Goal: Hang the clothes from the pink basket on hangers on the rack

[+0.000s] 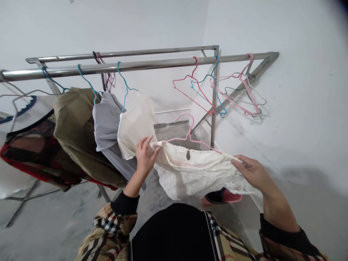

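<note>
A white lace top (187, 175) hangs spread in front of me on a pink hanger (189, 136). The hanger's hook points up below the rail and is apart from it. On the left, my left hand (146, 154) has its fingers and thumb around the top's shoulder, beside a cream garment (137, 119) on a blue hanger (126, 85). My right hand (251, 172) pinches the other shoulder between thumb and fingers, near the hanger's right end. A small keyhole opening shows at the top's neckline.
A metal clothes rail (152, 64) runs across the view. Grey (108, 116), olive (77, 119) and dark patterned garments (35, 145) hang at left. Red (194, 87), blue (216, 90) and pink hangers (250, 92) hang at right. A pink container (231, 197) stands on the floor below.
</note>
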`<state>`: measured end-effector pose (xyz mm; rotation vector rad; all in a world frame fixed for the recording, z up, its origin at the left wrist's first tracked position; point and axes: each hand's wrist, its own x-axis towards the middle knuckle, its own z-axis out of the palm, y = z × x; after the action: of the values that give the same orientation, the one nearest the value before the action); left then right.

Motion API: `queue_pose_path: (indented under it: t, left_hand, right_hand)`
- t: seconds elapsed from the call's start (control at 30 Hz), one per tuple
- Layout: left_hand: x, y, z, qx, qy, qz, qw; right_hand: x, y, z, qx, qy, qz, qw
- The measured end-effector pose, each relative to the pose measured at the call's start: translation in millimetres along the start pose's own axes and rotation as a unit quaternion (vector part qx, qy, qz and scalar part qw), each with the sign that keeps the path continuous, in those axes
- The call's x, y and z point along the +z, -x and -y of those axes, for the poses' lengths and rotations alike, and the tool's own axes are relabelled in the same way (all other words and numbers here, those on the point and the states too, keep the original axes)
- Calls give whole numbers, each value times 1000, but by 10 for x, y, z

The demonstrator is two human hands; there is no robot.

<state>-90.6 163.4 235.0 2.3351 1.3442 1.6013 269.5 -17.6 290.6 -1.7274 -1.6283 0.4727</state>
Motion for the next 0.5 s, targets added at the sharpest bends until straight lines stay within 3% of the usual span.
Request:
queue_pose_path:
  t: [0.1,0.3,0.4,0.5]
  left_hand:
    - [24,93,-127,15,-2,-16,1000]
    - [105,512,-242,34,41,66,996]
    - [140,647,-248,25,56,84,995]
    - [141,714,-254,20,68,95,993]
  right_hand:
    - [17,-129,128,18,42,-102,994]
    - [115,-669,485,3,23,-207,978]
    - [236,-1051,748,-63,-78,-218,971]
    - [410,-1433,1039,-140,-208,-157,955]
